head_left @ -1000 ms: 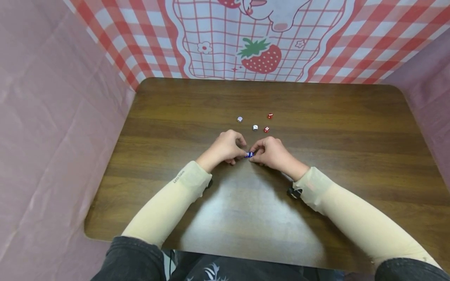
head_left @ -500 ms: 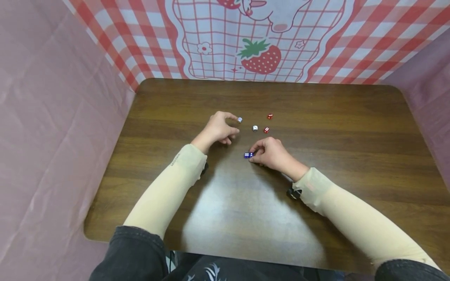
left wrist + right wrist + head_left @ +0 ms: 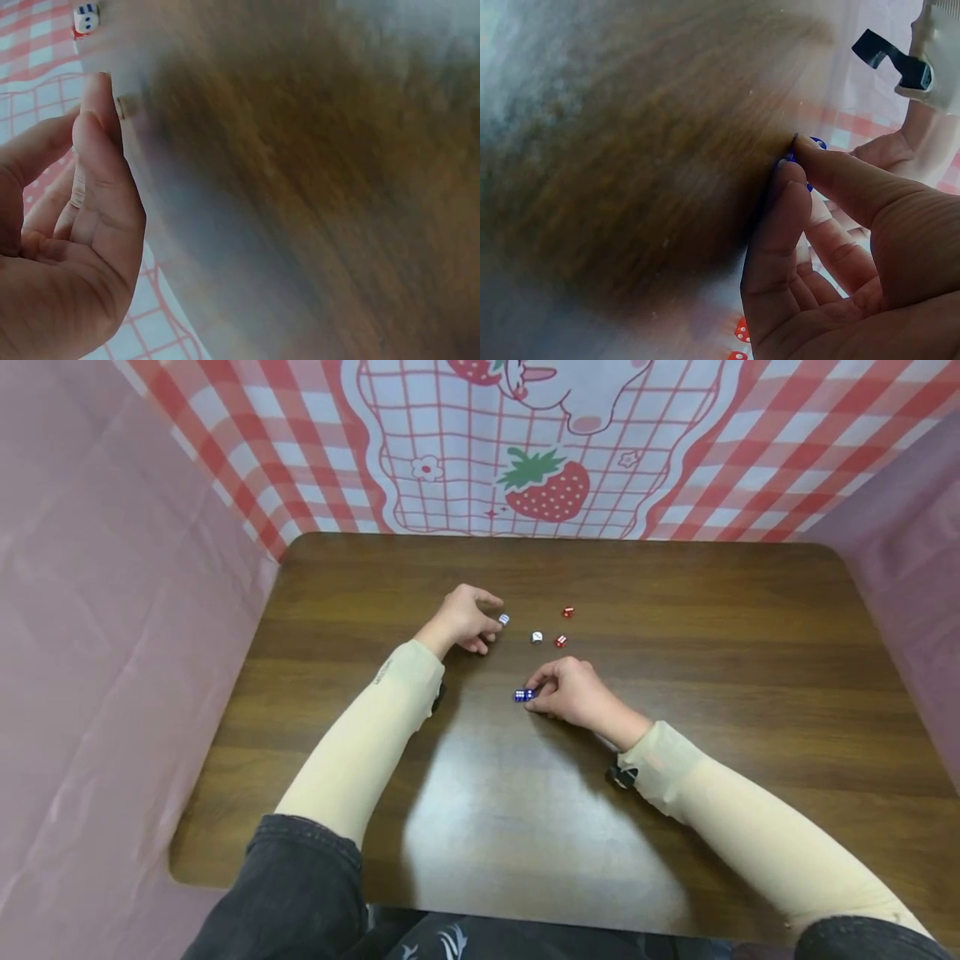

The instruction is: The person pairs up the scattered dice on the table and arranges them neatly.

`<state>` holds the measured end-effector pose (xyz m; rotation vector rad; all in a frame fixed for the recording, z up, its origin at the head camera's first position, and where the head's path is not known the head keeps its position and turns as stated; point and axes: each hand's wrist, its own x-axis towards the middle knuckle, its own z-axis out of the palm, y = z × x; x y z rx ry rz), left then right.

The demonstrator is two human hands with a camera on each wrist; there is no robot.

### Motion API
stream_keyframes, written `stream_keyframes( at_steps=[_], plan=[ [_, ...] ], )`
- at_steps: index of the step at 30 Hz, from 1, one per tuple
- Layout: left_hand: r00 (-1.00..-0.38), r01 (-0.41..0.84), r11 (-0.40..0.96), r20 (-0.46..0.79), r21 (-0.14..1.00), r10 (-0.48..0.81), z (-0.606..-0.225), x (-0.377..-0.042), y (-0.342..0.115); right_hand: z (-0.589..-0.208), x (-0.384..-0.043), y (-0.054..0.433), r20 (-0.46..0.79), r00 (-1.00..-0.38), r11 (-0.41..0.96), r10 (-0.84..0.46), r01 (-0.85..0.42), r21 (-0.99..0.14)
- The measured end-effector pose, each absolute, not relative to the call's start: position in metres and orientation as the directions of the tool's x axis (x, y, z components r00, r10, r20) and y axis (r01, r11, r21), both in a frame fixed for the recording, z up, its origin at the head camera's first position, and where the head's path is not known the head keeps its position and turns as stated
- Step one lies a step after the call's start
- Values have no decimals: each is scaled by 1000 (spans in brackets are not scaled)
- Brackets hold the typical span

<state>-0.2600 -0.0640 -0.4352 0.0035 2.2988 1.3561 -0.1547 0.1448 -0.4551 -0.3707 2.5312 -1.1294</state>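
Observation:
Two blue dice point(image 3: 519, 696) sit side by side on the table, and my right hand point(image 3: 576, 693) pinches the right-hand one between thumb and fingertips. In the right wrist view the fingers point(image 3: 780, 217) mostly hide the blue. Farther left, my left hand point(image 3: 461, 620) reaches to a white die point(image 3: 504, 620), with thumb and index finger spread apart at its near side. Another white die point(image 3: 537, 637) stands to the right of it. The left wrist view shows a white die point(image 3: 86, 18) with blue pips beyond the fingertips.
Two red dice point(image 3: 562, 642) lie beyond my right hand, one farther back than the other. The brown wooden table point(image 3: 360, 602) ends at a red-and-white checked cloth point(image 3: 330, 452) behind. Pink cloth point(image 3: 90, 610) hangs at the left side.
My left hand has left the blue dice and moved away from me to the far-left white die. My right hand stays at the blue dice. The head view has shifted slightly.

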Motion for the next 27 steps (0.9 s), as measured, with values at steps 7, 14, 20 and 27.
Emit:
stream_keyframes(
  at_steps=[7, 14, 20, 27],
  plan=[
    [-865, -226, 506, -410, 832, 289, -442, -266, -67, -454, -154, 144, -208, -905, 653, -372, -95, -751],
    [-845, -225, 491, -419, 842, 331, -446, -270, -69, -454, -154, 145, -220, -901, 661, -373, -91, -745],
    [-834, -200, 512, -419, 836, 358, -447, -272, -67, -453, -154, 145, -225, -899, 662, -376, -91, -744],
    [-850, -182, 514, -397, 838, 347, -448, -272, -64, -452, -154, 145, -227, -899, 655, -375, -83, -751]
  ],
)
